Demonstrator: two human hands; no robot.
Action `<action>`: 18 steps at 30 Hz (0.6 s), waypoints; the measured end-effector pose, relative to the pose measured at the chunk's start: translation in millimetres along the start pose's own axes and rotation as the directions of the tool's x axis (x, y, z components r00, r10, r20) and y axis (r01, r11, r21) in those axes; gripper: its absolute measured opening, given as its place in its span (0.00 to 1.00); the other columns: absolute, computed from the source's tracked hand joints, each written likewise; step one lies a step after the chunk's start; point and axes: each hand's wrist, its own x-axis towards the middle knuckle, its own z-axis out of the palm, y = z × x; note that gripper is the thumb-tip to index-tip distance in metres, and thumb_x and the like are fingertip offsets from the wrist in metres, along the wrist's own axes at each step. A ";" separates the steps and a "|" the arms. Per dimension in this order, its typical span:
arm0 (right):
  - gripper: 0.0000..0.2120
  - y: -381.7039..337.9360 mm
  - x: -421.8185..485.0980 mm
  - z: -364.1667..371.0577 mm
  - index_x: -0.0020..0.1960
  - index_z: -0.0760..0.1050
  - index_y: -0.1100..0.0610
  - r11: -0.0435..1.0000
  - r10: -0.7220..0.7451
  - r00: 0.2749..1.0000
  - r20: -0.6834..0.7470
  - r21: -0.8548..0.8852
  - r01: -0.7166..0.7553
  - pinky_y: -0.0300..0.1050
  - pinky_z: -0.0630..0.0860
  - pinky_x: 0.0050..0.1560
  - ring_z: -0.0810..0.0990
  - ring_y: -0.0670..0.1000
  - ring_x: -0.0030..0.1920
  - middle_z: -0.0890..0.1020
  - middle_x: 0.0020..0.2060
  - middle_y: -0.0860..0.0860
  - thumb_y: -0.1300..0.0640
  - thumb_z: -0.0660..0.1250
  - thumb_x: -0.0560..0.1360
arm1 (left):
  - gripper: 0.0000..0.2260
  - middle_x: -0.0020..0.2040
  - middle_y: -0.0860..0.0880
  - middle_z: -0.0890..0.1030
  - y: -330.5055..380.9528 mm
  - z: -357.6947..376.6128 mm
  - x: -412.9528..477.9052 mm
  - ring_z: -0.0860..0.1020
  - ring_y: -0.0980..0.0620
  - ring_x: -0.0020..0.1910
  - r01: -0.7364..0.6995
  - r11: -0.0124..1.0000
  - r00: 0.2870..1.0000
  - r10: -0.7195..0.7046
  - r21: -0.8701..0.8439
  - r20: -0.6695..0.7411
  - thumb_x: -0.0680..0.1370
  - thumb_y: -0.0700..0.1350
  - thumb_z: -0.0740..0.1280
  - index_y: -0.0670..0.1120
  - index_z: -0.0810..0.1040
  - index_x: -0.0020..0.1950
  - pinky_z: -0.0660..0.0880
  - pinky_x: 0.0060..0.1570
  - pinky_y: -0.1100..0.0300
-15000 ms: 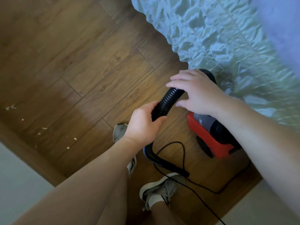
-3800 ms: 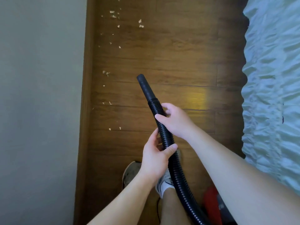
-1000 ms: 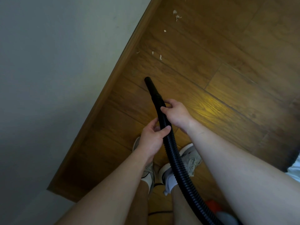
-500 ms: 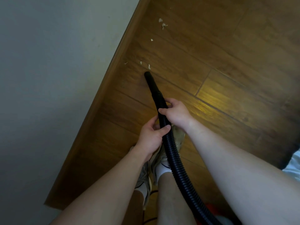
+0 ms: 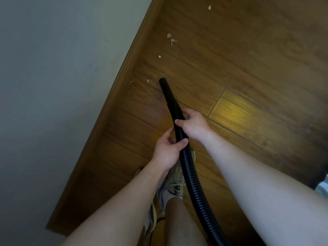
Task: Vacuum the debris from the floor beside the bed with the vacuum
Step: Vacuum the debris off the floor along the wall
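Where the pale wall [image 5: 53,86] fills the left side, a brown skirting [image 5: 113,96] runs on a slant between it and the wood floor [image 5: 257,59]. Close to the skirting lie small pale bits of debris [image 5: 171,40]: two near the bottom of the scatter, one further up, a pair beyond that, and one more by the top edge. The black nozzle [image 5: 166,89] points up the floor, its tip just right of the two nearest bits but apart from them, with only bare board between. Whether the tip touches the floor I cannot tell. Behind it the ribbed hose [image 5: 192,176] runs down to the bottom edge, crossing over a pale shoe [image 5: 174,183]. The left hand [image 5: 166,150] grips the hose, thumb laid across it and fingers curled round from the left. The right hand [image 5: 193,125] grips it just ahead, nearer the nozzle, fingers wrapped round it. A yellow patch of light lies on the boards right of the hands. At the right edge a pale sliver of the bed [image 5: 323,188] shows, well apart from the debris.
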 end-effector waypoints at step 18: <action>0.21 -35.5 21.5 41.0 0.70 0.74 0.54 0.981 -0.047 0.988 0.145 -0.179 0.073 0.36 0.74 0.37 0.81 0.49 0.45 0.82 0.48 0.49 0.56 0.69 0.78 | 0.25 0.55 0.45 0.84 0.4 -39.5 7.0 0.84 0.47 0.54 -0.025 0.994 0.991 0.010 -0.110 -0.135 0.78 0.37 0.73 0.55 0.73 0.70 0.81 0.56 0.49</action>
